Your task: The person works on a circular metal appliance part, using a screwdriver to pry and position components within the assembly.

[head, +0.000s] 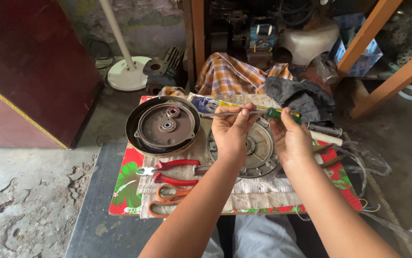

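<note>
Your two forearms filled the foreground, reaching up from your lap over the work board (124, 191) with its red floral covering and pale cloth. Beyond the board lay a checked cloth (232, 74) and a dark rag (301, 98), heaped against the wooden frame at the back.

On the board's left side sat the round dark motor cover (163, 125), its inside facing up, bearing seats showing, already off and set apart from the rest. Just right of it, under your hands, lay the silvery ribbed motor disc (258, 153), flat on the cloth and partly hidden by your wrists. From this I judged the housing was opened and the work on the inner part was under way; nothing showed it going back together.

Nearer you lay red-handled pliers (172, 171) and, just below, orange-handled scissors (167, 199), both untouched.

Your left hand (230, 131) was clenched with its fingertips pinched on the metal shaft of the screwdriver (244, 112), held level above the disc. Your right hand (289, 138) gripped the same tool at its green handle. I could not tell what the tip was meeting.
</note>
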